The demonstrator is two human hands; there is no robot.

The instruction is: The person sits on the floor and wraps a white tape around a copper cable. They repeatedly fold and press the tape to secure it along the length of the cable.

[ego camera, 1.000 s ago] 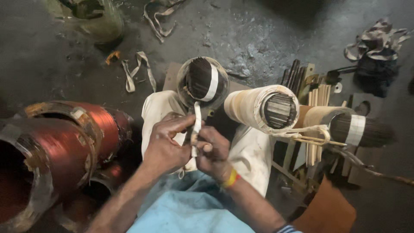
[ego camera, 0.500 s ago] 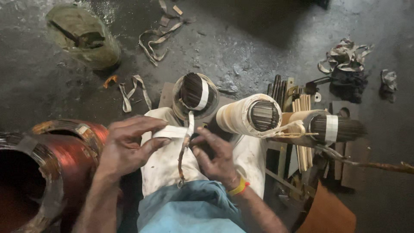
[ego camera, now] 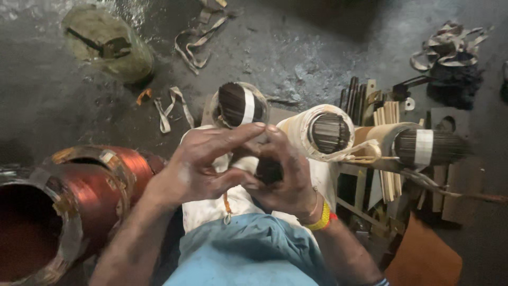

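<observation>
My left hand and my right hand are pressed together over my lap, fingers closed on a strip of white tape and a small dark piece between them. A thin orange cord hangs below my hands over a white cloth. Just beyond my fingers stands a wrapped bundle of dark rods with a white tape band. A yellow band is on my right wrist.
Two copper wire coils lie at the left. More paper-wrapped rod bundles and wooden sticks lie at the right. Tape scraps and a greenish lump lie on the dark floor.
My hands have closed together; before, they were apart and pulled the white tape strip taut between them. The view has shifted slightly.
</observation>
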